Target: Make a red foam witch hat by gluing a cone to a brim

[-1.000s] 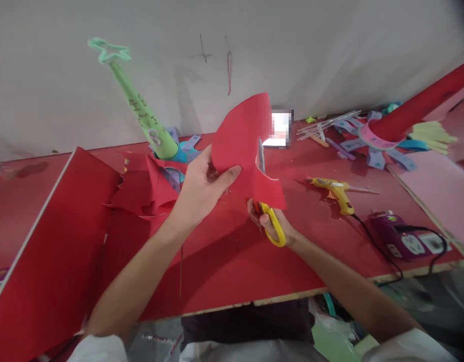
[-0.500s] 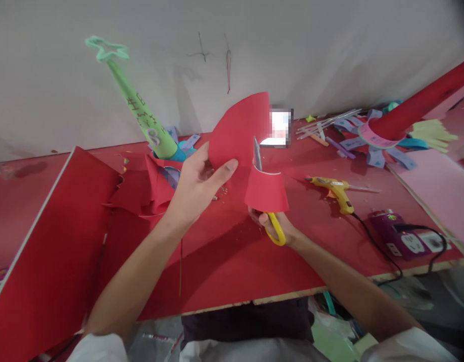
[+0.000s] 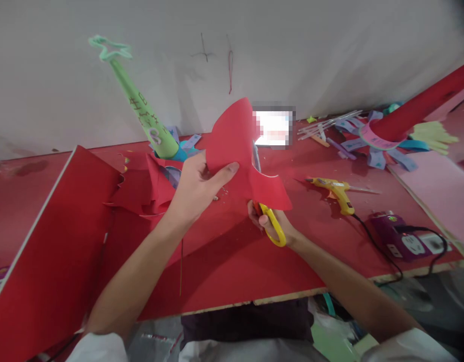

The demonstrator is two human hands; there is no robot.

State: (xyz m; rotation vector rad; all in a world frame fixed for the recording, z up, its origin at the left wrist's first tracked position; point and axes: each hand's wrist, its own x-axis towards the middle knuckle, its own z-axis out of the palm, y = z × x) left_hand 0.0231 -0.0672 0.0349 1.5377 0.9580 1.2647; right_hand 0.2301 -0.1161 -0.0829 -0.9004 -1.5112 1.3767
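A curved red sheet [image 3: 232, 133] is pinched at its left side between the thumb and fingers of my left hand [image 3: 201, 181]. My right hand [image 3: 271, 223] is closed around the handles of yellow scissors [image 3: 275, 229], below the sheet. A blade shows in the slit between the sheet's main part and a strip that curls to the right. The strip hides part of the scissors. Both hands are above the red table [image 3: 232, 271].
A green cone [image 3: 141, 113] stands behind on the left, near red scraps. A large red board [image 3: 54, 241] leans at the left. On the right lie a yellow glue gun [image 3: 337, 188], a purple power socket [image 3: 401, 234] and a red cone [image 3: 424, 108]. A lit screen [image 3: 273, 128] stands behind.
The red sheet has tilted and its upper edge has shifted left. The strip right of the blade has swung outward, showing more of the scissors. Both hands have stayed nearly in place.
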